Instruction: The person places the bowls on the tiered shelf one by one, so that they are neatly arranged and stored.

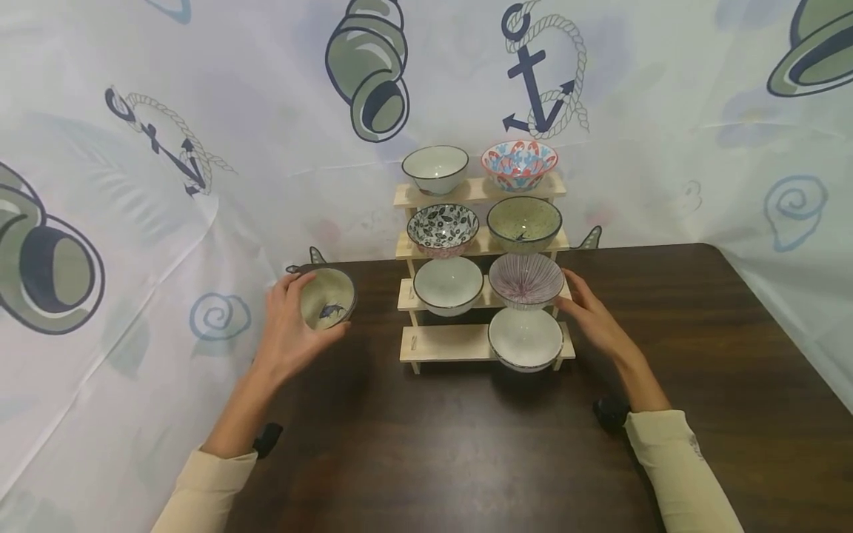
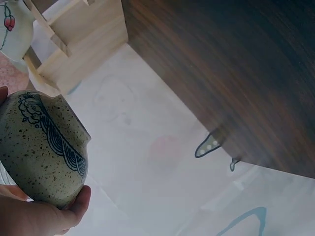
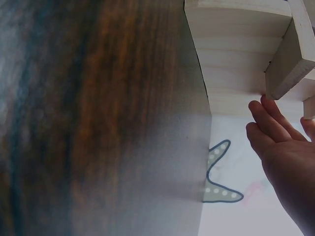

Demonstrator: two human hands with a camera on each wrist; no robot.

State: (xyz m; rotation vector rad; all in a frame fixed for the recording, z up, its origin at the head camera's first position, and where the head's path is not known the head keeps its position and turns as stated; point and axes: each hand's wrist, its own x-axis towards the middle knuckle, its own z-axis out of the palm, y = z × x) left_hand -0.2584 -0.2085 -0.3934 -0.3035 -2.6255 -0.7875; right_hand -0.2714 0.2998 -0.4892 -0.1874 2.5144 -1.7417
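Observation:
Off the left side of the stand, my left hand (image 1: 289,329) grips a small speckled beige bowl (image 1: 335,300) with a blue drawing inside. Its outside shows a dark blue wave-like band in the left wrist view, where the fingers and thumb (image 2: 81,201) hold it from either side. My right hand (image 1: 596,318) is at the right end of the wooden stand (image 1: 443,342), its fingertips right at the edge of a bowl with purple radiating lines (image 1: 526,280). In the right wrist view its fingers (image 3: 268,120) extend loosely beside the wooden underside.
Other bowls on the stepped stand are two plain white ones (image 1: 449,283) (image 1: 525,337), a white one with a dark rim (image 1: 435,166), a red-and-blue patterned one (image 1: 520,164), a black-leaf one (image 1: 443,228) and an olive one (image 1: 524,222). Beneath is a dark wooden table (image 1: 426,444).

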